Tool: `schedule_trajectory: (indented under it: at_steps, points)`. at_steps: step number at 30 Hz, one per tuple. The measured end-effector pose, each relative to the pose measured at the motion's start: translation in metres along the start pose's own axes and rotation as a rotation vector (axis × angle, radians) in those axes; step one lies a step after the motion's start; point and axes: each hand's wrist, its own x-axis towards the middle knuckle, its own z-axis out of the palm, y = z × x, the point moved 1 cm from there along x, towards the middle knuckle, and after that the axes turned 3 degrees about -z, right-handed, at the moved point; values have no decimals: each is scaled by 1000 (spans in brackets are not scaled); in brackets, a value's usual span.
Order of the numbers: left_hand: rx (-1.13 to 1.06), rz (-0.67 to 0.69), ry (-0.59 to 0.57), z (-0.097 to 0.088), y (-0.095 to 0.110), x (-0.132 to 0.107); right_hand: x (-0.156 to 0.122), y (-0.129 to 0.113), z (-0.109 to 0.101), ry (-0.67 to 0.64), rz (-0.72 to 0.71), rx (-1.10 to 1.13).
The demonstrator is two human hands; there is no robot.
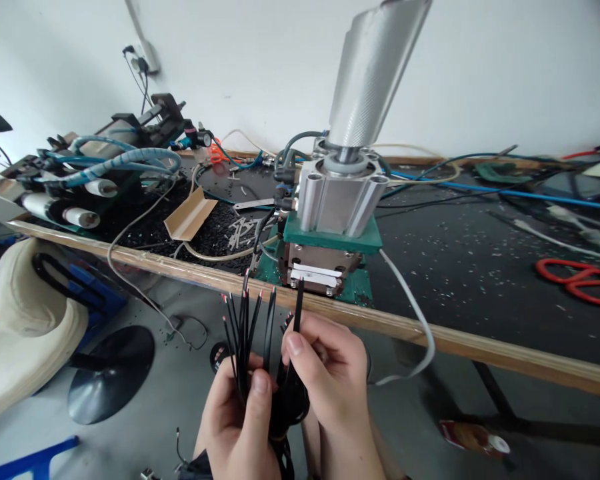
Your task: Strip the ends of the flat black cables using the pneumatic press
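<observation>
The left hand (247, 417) grasps a bunch of black cables (241, 353), thumb pressed across them, their ends fanning upward past the fingers and showing bits of red and white wire. Beside it, the right hand (337, 373) pinches a single cable (299, 307) between thumb and forefinger, with the tip pointing up and away. More of the bunch loops down between the two palms.

Straight ahead of the pinched tip stands a metal press (343, 200) with a green plate, at the edge of a black-topped table (445, 267). A white strip (316, 275) across its front bears a small dark mark, too small to read; whether the tip touches the strip I cannot tell.

Beyond the left hand, farther up the table, lie a folded piece of cardboard (190, 217) and a round gauge (207, 139), its dial unreadable from here. Well to the right of the grip are red-handled scissors (580, 281). Below them, under the table, lies a bottle (470, 437) with a reddish label, its print illegible.
</observation>
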Motion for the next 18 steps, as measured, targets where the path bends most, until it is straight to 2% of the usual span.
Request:
schedule_trajectory:
  at_steps: [4, 9, 11, 13, 18]
  points:
    - [18, 24, -10, -2, 2, -3, -3, -2, 3, 26, -96, -12]
    - [29, 18, -79, -13, 2, 6, -7, -4, 7, 243, -246, -168]
    - [26, 11, -100, -17, 1, 10, -10, -6, 7, 224, -275, -225]
    - [23, 13, -103, -18, 0, 10, -12, -7, 5, 162, -236, -186]
    - [37, 13, -58, -7, -2, 1, -9, -6, -3, 1, 39, -12]
